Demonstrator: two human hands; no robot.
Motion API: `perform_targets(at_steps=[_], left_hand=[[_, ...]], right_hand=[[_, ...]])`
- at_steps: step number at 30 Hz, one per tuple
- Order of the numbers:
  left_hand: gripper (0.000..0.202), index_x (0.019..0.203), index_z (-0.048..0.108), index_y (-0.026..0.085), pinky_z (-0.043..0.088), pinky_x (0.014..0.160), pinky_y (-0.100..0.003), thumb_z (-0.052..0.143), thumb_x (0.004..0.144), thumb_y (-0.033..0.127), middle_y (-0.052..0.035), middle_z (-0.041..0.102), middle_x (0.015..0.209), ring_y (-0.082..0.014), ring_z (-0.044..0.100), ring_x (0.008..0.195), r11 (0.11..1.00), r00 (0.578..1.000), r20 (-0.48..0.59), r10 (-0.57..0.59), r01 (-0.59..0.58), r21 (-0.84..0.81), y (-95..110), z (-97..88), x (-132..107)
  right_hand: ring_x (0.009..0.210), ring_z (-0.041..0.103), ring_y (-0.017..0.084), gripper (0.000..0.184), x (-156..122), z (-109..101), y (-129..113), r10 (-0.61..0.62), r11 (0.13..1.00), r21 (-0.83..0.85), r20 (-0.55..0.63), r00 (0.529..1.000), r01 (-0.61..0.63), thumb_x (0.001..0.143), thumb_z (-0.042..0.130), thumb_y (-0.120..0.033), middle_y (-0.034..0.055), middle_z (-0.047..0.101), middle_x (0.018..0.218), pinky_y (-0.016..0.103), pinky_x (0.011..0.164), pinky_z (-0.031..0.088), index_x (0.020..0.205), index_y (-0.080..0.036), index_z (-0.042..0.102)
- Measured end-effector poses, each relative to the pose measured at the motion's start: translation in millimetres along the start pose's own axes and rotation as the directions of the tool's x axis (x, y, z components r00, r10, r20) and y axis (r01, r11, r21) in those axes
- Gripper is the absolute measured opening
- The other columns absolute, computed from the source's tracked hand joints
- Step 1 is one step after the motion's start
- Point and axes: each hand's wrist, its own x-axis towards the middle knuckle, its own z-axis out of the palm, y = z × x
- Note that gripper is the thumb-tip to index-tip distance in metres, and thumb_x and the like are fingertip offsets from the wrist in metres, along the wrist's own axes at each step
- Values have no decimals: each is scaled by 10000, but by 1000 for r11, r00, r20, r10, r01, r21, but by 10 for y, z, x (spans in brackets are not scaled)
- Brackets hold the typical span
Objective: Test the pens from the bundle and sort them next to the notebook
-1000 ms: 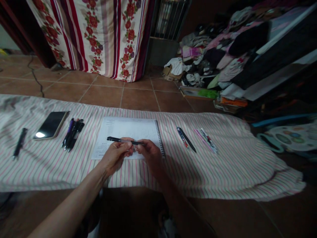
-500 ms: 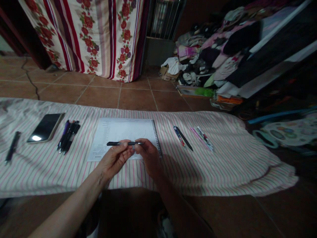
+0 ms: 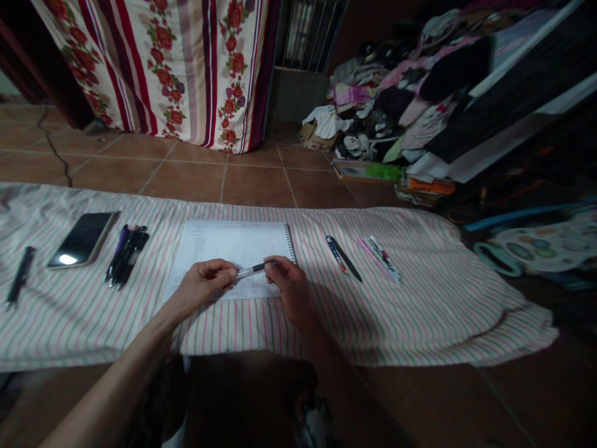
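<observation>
Over the spiral notebook [image 3: 219, 239], a pen [image 3: 254, 269] with a clear barrel and a dark section is stretched between my two hands. My left hand [image 3: 205, 281] pinches its clear left end between thumb and fingertips. At the dark right end, the thumb and fingers of my right hand [image 3: 290, 283] are closed on it; the tip there is partly covered. The pen tilts slightly up to the right, above the white page. The lower part of the notebook is partly behind my hands.
Left of the notebook lie a bunch of pens [image 3: 125, 256], a phone [image 3: 84, 239] and a single dark pen [image 3: 20, 277]. To the right are two pens [image 3: 344, 258] and another small group of pens [image 3: 380, 259]. All rest on a striped cloth [image 3: 420, 298].
My left hand has turned from palm up to palm down and moved to the pen's left end. My hands are farther apart, and the pen's clear barrel now shows between them.
</observation>
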Motion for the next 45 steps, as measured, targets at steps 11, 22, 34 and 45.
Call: perform_targets(at_steps=[11, 22, 34, 45], left_hand=[[240, 1006, 673, 258, 415, 648, -225, 567, 791, 250, -36, 618, 754, -158, 557, 674, 695, 899, 91, 429, -393, 602, -61, 129, -55], [310, 1118, 555, 149, 468, 639, -279, 368, 875, 194, -61, 606, 863, -183, 582, 745, 207, 865, 223, 450, -344, 916, -133, 227, -103], [298, 1002, 586, 162, 440, 600, -282, 319, 888, 228, -45, 595, 794, -184, 594, 693, 356, 931, 166, 326, -284, 890, -103, 311, -98], [300, 964, 613, 165, 445, 657, -294, 334, 890, 246, -49, 611, 797, -191, 598, 734, 469, 937, 152, 314, -292, 833, -89, 258, -96]], right_hand=[[615, 593, 117, 240, -60, 118, 12, 70, 997, 39, 78, 994, -74, 709, 642, -351, -7, 643, 672, 239, 577, 471, 872, -176, 618], [419, 443, 55, 190, -40, 127, -38, 148, 989, -17, 5, 989, -148, 694, 645, -346, -31, 595, 575, 182, 383, 271, 691, -167, 582], [472, 474, 75, 163, -28, 80, 43, 13, 996, -85, -11, 1000, -13, 736, 602, -319, -32, 588, 565, 210, 486, 353, 689, -172, 549], [478, 455, 73, 163, -41, 81, 27, -14, 997, -69, 47, 999, 17, 752, 591, -332, -36, 579, 574, 204, 474, 340, 710, -181, 548]])
